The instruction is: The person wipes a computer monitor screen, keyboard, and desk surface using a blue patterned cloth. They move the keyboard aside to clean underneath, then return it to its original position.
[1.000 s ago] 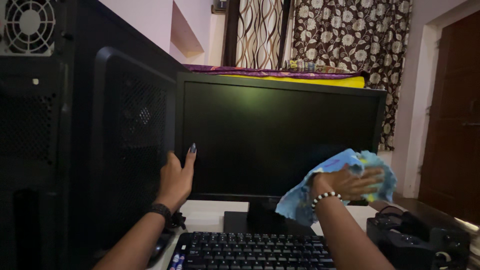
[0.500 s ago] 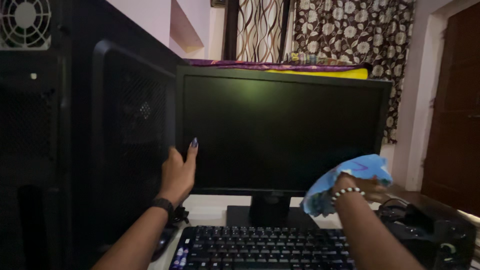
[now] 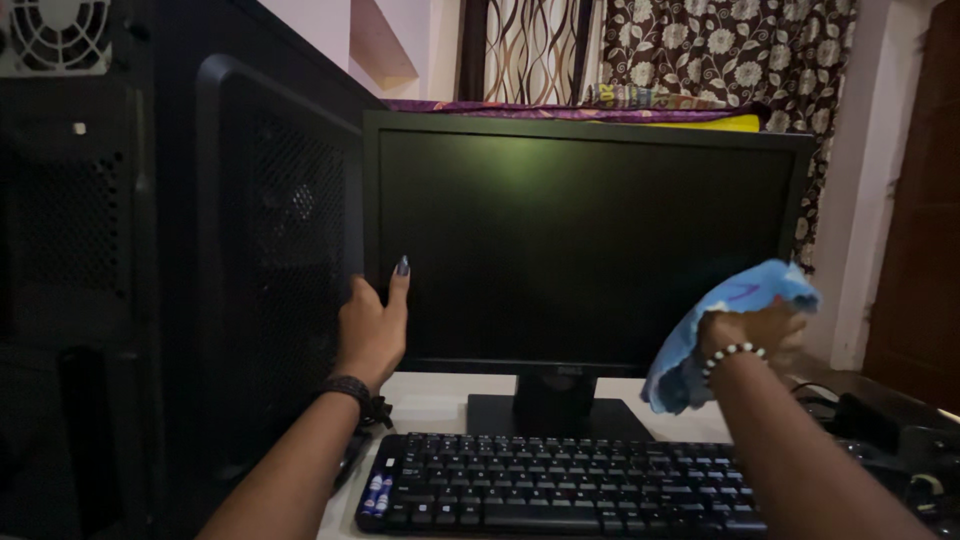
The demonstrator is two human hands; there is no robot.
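A dark, switched-off black monitor [image 3: 585, 240] stands on a white desk [image 3: 440, 400]. My left hand [image 3: 373, 325] grips the monitor's left edge, thumb behind the frame and a finger on the bezel. My right hand [image 3: 752, 332] is closed on a light blue cloth [image 3: 715, 325] and presses it against the monitor's lower right corner. A beaded bracelet sits on my right wrist and a dark band on the left.
A tall black computer tower [image 3: 170, 270] with mesh panels stands at the left. A black keyboard [image 3: 560, 485] lies in front of the monitor stand [image 3: 550, 405]. Dark devices with cables [image 3: 900, 440] sit at the right. Patterned curtains [image 3: 730, 55] hang behind.
My right hand has slid the cloth rightward along the bottom of the screen to its lower right corner. The left hand keeps its hold on the left edge. The camera has tilted down slightly.
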